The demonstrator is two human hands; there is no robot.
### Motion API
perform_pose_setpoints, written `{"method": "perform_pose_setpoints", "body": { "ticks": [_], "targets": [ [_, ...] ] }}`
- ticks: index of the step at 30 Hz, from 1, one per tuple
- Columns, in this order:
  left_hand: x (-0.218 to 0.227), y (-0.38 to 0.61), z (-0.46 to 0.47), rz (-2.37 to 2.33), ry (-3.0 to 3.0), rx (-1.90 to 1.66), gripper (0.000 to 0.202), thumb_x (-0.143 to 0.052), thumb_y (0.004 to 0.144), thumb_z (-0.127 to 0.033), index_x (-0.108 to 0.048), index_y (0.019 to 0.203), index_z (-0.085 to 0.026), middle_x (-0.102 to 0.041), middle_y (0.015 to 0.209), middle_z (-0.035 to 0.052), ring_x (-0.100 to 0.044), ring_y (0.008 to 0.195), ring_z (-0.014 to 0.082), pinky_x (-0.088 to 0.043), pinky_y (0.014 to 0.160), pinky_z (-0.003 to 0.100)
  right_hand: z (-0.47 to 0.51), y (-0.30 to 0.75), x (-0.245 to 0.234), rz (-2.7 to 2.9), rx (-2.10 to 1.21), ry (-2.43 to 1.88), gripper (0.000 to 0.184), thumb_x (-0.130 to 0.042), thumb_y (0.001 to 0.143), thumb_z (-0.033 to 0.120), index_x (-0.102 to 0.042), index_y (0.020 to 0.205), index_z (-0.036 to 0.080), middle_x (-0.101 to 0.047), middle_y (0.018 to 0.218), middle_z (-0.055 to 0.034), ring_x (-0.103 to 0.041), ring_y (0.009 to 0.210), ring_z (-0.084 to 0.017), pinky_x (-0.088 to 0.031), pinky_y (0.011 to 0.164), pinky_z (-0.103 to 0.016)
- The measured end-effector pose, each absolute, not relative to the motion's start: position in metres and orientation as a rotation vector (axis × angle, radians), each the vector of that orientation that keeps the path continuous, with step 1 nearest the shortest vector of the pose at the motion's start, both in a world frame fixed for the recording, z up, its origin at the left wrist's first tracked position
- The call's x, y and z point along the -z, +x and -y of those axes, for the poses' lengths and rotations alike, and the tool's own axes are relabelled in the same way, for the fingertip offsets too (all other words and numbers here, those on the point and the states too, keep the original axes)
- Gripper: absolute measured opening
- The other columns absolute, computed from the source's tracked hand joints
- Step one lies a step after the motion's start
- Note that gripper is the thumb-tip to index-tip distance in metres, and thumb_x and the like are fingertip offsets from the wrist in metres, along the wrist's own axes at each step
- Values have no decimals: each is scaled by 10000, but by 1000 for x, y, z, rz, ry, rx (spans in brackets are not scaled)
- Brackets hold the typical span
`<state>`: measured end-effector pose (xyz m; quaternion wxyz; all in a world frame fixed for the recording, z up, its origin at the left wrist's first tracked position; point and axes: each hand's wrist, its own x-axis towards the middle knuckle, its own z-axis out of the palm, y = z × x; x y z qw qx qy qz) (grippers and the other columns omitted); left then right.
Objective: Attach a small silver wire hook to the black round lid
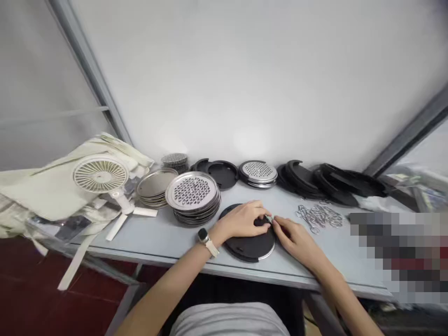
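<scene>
Hands [241, 220] on black disc [250, 247], probably plastic.

On the tabletop [157, 238], a round plate [250, 248] lies central; stacked perforated discs [192, 198] stand at ten o'clock, loose metal links [318, 217] at two, and a small fan [100, 174] farther out at nine, on a cloth bag [52, 196].
</scene>
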<state>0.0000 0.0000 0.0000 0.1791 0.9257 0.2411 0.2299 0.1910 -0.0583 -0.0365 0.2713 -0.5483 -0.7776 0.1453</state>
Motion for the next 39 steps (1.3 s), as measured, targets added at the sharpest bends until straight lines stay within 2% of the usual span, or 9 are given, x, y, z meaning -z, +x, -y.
{"method": "perform_pose_setpoints", "body": {
  "ticks": [11,39],
  "targets": [
    [2,0,-1,-656,2542,-659,238,-561,846,-263,-609,1064,-180,-556,918,28,-558,792,131,-450,720,235,61,188,33,2087,-354,-1494,310,-328,956,364,-431,699,222,-519,585,3,-514,579,-170,-338,556,-263],
    [-3,-2,2,-663,2459,-638,226,-606,806,-255,-631,1017,-179,-559,869,17,-559,735,117,-446,689,226,61,186,35,2018,-421,-1476,328,-359,935,375,-387,650,215,-435,552,38,-407,511,-119,-299,512,-238]
  ]
}}
